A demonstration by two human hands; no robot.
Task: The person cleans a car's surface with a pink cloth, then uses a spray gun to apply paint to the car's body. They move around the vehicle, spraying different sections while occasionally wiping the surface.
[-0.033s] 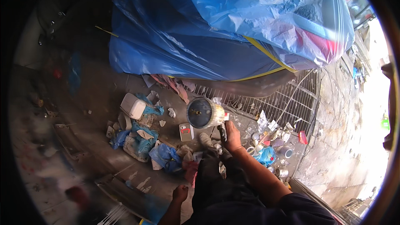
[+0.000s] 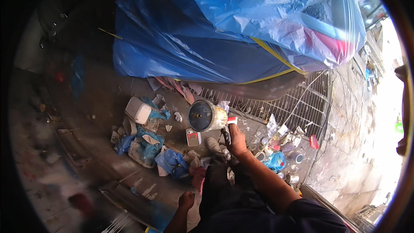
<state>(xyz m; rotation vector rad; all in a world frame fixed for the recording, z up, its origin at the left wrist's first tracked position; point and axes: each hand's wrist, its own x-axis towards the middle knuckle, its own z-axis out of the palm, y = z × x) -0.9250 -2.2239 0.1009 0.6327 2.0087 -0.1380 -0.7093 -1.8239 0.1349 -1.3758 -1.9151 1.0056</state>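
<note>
The spray gun (image 2: pixel 214 118), its stained cup (image 2: pixel 218 118) dark-lidded, projected ahead and left of the right hand (image 2: pixel 236 141), which gripped it. The left hand (image 2: pixel 186 199) hung curled, behind and leftward; blue sheeting (image 2: pixel 181 51) spread beyond the right hand.

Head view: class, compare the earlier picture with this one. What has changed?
The right hand and the paint-stained cup tool it holds have shifted slightly left. Nothing was visibly grasped or let go. The left hand, the white tub and the blue plastic sheeting stayed about where they were.
</note>
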